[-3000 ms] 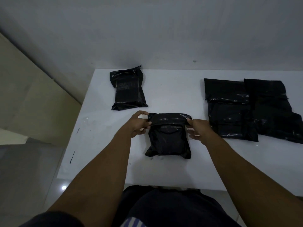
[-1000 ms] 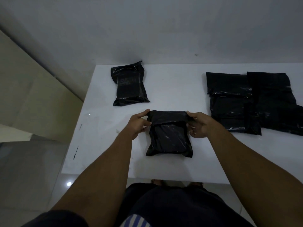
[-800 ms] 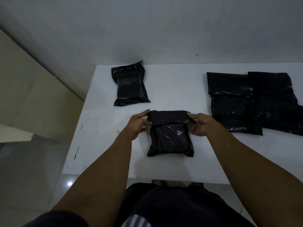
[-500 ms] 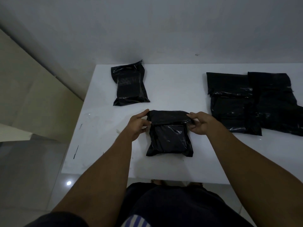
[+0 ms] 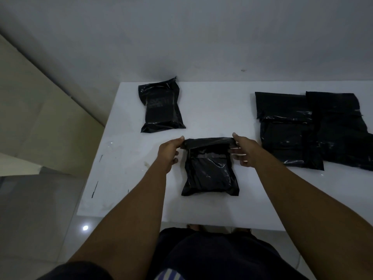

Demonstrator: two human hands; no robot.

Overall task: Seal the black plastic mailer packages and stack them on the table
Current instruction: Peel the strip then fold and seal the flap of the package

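Note:
A black plastic mailer (image 5: 210,174) lies on the white table (image 5: 212,110) right in front of me, its top flap folded toward me and lifted slightly off the body. My left hand (image 5: 170,151) pinches the flap's left end and my right hand (image 5: 243,150) pinches its right end. A grey strip shows on the mailer just under the raised flap. One sealed black mailer (image 5: 160,107) lies at the far left of the table. Several unsealed black mailers (image 5: 290,130) overlap in a pile on the right.
A pale wall runs along the table's far edge. The table's left edge drops to a tiled floor (image 5: 36,209). My dark-clothed lap (image 5: 212,257) sits below the near edge.
The flap that lay pressed down on the mailer has been raised a little by both hands, exposing a grey strip beneath it. The other mailers have not moved.

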